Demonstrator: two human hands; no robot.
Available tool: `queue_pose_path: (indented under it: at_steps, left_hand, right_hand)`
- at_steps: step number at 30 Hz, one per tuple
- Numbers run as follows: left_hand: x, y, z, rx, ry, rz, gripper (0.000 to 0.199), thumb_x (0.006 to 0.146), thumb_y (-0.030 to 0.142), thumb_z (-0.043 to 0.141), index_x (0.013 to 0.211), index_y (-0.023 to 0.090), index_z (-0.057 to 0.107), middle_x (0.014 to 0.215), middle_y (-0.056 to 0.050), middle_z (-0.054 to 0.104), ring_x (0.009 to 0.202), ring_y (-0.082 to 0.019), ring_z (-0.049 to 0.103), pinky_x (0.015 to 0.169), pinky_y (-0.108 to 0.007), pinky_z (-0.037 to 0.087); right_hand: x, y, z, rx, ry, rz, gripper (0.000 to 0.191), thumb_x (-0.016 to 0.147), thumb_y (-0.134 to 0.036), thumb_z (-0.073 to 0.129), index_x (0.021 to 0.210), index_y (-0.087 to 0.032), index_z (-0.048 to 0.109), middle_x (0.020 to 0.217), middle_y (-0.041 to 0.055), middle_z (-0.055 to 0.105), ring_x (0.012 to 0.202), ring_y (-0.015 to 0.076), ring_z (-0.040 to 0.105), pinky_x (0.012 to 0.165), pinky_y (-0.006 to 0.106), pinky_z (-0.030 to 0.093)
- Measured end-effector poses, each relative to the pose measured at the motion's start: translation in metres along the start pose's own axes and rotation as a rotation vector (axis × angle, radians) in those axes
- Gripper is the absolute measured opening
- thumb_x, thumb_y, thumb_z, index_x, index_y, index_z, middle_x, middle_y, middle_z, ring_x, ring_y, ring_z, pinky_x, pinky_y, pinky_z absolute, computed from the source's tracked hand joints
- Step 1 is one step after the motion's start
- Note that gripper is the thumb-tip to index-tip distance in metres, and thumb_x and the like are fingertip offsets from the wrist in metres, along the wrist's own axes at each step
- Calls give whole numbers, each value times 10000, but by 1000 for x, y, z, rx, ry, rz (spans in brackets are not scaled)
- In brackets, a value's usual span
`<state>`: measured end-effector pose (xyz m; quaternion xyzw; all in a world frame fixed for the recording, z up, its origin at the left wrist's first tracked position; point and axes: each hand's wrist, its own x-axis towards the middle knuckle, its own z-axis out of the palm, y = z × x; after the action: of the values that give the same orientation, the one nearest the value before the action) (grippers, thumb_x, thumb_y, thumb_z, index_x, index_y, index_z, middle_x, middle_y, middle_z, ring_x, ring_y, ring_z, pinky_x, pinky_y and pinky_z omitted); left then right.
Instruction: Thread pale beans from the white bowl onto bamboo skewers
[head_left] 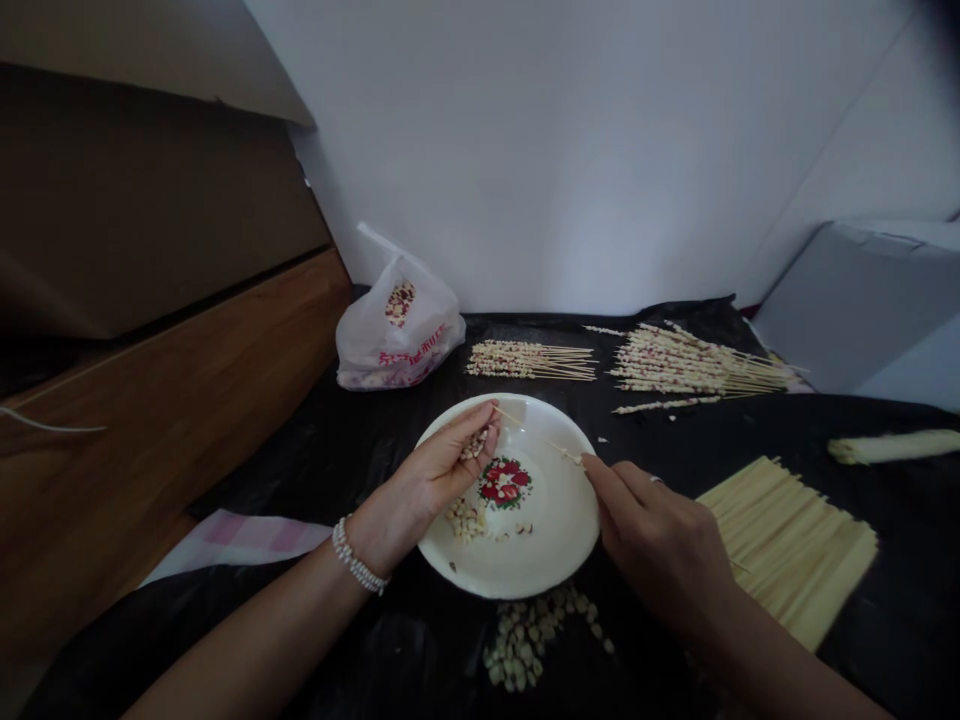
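My left hand [457,450] is over the left side of a white enamel bowl [559,550] with a red flower print. In its curled palm lie small pale and dark-red kernels [475,443]. A thin stick [510,414] juts from its pinched fingertips. Over the bowl's right rim, my right hand [649,520] grips a bamboo skewer [555,446], its tip pointing left with a few pale bits near the fingers. The two hands are apart. Loose kernels [466,520] lie inside the bowl on the left.
Behind the bowl stand a plastic bag [401,340] of kernels and two piles of threaded skewers [506,358]. Bare skewers [795,550] lie at right, near a long pale object [896,447]. Larger pale pieces [525,640] lie before the bowl on black plastic sheeting [360,440]. A grey box [847,300] stands right.
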<state>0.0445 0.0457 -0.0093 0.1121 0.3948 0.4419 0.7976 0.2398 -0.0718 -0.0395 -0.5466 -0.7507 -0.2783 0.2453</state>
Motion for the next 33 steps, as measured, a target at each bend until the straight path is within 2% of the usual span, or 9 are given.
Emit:
queue_pose_path:
  at_steps: [5, 10, 15, 19, 25, 29, 33]
  left_hand:
    - [0, 2, 0, 9, -10, 0, 414, 808, -18, 616, 1183, 154, 650, 818, -36, 712, 669, -92, 663, 621, -155, 546]
    - [-5, 2, 3, -16, -53, -79, 271, 827, 5, 606, 1060, 124, 679, 793, -40, 688, 651, -89, 648, 608, -160, 542]
    - [-16, -13, 4, 89, -141, -139, 166, 774, 6, 672, 891, 120, 703, 770, -32, 689, 669, -79, 636, 651, -155, 519]
    - [-24, -25, 5, 161, -205, -164, 176, 722, 36, 742, 874, 119, 716, 802, -30, 712, 711, -81, 648, 692, -160, 514]
    - [-36, -33, 11, 237, -189, -200, 171, 723, 10, 726, 868, 101, 727, 754, -28, 707, 689, -75, 654, 681, -141, 512]
    - [-29, -30, 9, 160, -206, -204, 140, 790, 73, 693, 928, 85, 709, 870, -65, 721, 779, -98, 678, 774, -164, 535]
    - [-19, -17, 9, 49, -57, -209, 165, 847, 18, 573, 960, 88, 670, 899, -93, 713, 828, -136, 696, 804, -219, 562]
  right_hand:
    - [0, 0, 0, 1, -2, -6, 293, 961, -137, 452, 1084, -76, 711, 664, 36, 624, 489, 152, 532, 482, 302, 338]
    - [0, -1, -1, 9, 21, -8, 289, 957, -127, 456, 1094, -71, 703, 677, 41, 636, 495, 150, 534, 488, 298, 338]
    - [1, -2, -2, 37, 40, -19, 294, 961, -108, 442, 1116, -74, 689, 671, 33, 638, 494, 141, 529, 501, 289, 335]
    - [0, -4, -2, 83, 61, -39, 285, 967, -104, 445, 1118, -49, 681, 677, 36, 638, 499, 145, 539, 508, 287, 353]
    - [-1, -6, -3, 150, 72, -57, 294, 967, -94, 441, 1141, -23, 667, 676, 46, 635, 498, 151, 541, 491, 292, 361]
    - [1, -3, -2, 134, 79, -46, 303, 972, -108, 433, 1132, -23, 676, 681, 52, 641, 511, 153, 549, 495, 291, 375]
    - [3, 0, -2, 99, 90, -31, 296, 966, -103, 441, 1123, -36, 683, 674, 49, 647, 532, 144, 563, 498, 281, 375]
